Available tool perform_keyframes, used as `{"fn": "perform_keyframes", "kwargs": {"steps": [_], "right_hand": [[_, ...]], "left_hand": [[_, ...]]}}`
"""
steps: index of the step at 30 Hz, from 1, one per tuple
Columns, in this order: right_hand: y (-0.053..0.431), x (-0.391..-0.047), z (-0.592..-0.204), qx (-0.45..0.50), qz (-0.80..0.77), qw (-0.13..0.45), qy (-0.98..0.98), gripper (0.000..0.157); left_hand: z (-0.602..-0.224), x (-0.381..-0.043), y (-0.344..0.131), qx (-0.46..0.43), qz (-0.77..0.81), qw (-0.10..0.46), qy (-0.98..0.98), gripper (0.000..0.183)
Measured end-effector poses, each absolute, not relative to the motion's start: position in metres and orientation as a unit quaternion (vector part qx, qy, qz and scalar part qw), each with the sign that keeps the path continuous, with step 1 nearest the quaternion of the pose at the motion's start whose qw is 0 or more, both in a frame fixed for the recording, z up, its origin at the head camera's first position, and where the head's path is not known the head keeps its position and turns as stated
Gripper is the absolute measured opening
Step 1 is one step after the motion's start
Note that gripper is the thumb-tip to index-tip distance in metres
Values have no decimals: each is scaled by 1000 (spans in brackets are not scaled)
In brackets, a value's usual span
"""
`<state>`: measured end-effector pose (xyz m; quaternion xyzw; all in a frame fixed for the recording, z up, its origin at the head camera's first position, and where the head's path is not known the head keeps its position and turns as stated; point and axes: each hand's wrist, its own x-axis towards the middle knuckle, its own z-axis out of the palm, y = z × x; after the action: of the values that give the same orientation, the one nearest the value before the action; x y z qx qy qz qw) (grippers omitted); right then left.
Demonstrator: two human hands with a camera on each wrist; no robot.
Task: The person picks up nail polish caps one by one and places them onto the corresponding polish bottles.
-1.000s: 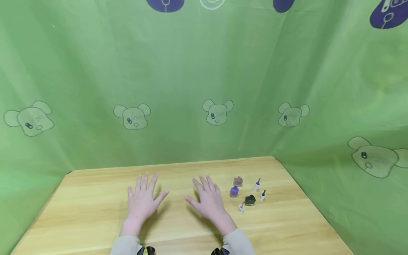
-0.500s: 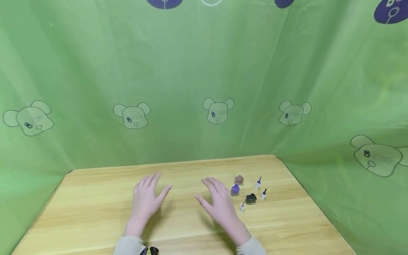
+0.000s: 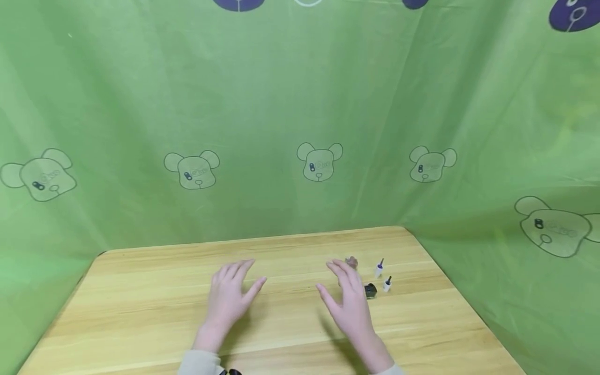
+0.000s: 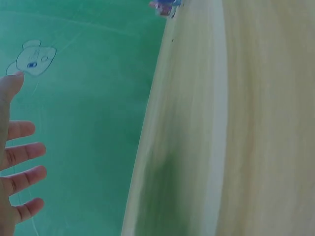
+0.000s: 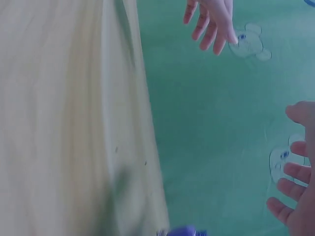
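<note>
My left hand hovers over the middle of the table, fingers loosely bent, thumb apart, nothing held. To its right, my right hand is held up in a similar pose, also holding nothing. Beside the right hand stands a black nail polish bottle, partly covered by it. A pinkish nail polish bottle shows just behind its fingertips. Two white caps with brushes pointing up, one purple-tipped cap and one dark-tipped cap, stand farther right. The right hand hides the purple bottle in the head view; something purple edges into the right wrist view.
A light wooden table spreads under both hands. Green curtain printed with bear heads hangs behind it and along both sides.
Both hands have shifted right, their spread fingers bending and drawing closer together. The right hand now covers the purple bottle and a third brush cap. The bottles in view stay where they were.
</note>
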<state>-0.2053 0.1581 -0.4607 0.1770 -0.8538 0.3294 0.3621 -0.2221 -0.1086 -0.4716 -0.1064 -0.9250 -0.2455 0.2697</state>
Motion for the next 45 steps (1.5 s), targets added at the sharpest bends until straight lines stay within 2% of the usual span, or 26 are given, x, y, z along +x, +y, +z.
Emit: {"fn": "perform_keyframes", "kwargs": {"steps": [5, 16, 23, 28, 33, 40, 45], "right_hand": [[175, -204, -469, 152, 340, 389, -843, 57], [204, -197, -481, 43, 397, 311, -862, 75], [216, -194, -487, -17, 447, 245, -860, 78], [220, -194, -495, -50, 485, 183, -854, 76], [225, -195, -501, -77, 496, 136, -854, 66], [228, -196, -509, -107, 504, 83, -853, 59], [226, -197, -514, -112, 496, 79, -857, 55]], "left_hand": [[-474, -220, -98, -137, -240, 291, -916, 53], [-480, -213, -67, -200, -219, 300, -907, 55], [-484, -211, -55, -215, -222, 290, -906, 53], [-488, -208, -49, -234, -215, 301, -899, 52], [-489, -206, -43, -241, -218, 301, -897, 52], [-488, -203, -37, -228, -263, 248, -904, 51], [-488, -203, -34, -220, -319, 209, -898, 50]]}}
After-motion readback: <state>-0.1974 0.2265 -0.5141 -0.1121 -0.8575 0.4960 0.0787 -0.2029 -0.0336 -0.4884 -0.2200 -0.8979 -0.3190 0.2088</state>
